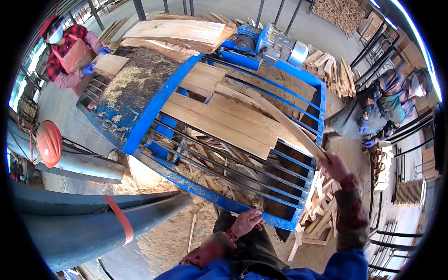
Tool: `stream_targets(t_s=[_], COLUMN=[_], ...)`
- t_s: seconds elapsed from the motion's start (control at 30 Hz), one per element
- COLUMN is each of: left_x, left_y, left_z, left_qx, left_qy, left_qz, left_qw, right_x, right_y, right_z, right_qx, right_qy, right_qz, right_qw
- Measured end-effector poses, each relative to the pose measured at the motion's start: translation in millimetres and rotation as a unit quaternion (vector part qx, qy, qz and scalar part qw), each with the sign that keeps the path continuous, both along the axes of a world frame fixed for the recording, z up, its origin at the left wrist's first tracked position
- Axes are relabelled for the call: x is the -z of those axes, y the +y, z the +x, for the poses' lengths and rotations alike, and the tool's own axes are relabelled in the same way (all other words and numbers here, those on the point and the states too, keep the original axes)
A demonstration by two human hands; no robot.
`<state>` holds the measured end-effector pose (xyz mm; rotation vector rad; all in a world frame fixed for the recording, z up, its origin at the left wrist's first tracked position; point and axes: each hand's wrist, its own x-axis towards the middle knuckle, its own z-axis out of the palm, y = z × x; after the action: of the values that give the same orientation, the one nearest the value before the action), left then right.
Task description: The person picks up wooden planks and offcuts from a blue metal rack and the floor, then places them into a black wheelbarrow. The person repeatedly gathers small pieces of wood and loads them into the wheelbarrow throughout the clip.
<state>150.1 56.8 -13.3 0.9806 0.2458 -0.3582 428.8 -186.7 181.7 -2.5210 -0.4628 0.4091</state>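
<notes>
My right hand (333,167) is closed around the near end of a long, narrow wooden strip (290,125). The strip slants away to the upper left, over the boards on the machine's outfeed rack. My left hand (247,223) is at the near blue rail (205,199), fingers loosely extended with nothing visible in them; whether it touches the rail is hard to tell. Flat planed boards (219,125) lie side by side across the dark bars of the rack. Beneath the bars, scraps and offcuts (210,156) show.
A sawdust-covered machine hood (135,86) carries rough slabs (177,31); a blue motor (275,44) sits behind. At far left a co-worker (70,56) holds a board (110,64). Another person (394,100) bends at right. Offcuts (322,210) pile beside the rack; a grey duct (88,224) runs at left.
</notes>
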Motion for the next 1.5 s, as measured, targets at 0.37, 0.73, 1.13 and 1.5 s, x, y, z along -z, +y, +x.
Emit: stream_targets(t_s=[0.37,0.73,1.13,1.5], left_x=[2.6,-5.7,66.0,1.7], left_y=[17.6,30.9,3.6,21.6], left_z=[-7.1,-30.2,-13.3,-7.3], left_qx=[-0.013,-0.020,-0.113,0.012], left_qy=[0.051,-0.019,-0.429,0.003], left_qz=[-0.005,0.052,0.481,0.066], left_qw=[0.999,0.998,0.756,0.998], right_x=[-68.3,-75.2,42.6,-27.2], right_y=[55.5,107.1,102.2,1.1], right_z=[99.2,121.8,-89.8,-108.1], right_qx=[-0.051,-0.270,0.001,0.074], right_qy=[0.121,-0.088,-0.042,-0.027], right_qz=[-0.140,-0.426,-0.194,-0.228], right_qw=[0.981,0.859,0.980,0.970])
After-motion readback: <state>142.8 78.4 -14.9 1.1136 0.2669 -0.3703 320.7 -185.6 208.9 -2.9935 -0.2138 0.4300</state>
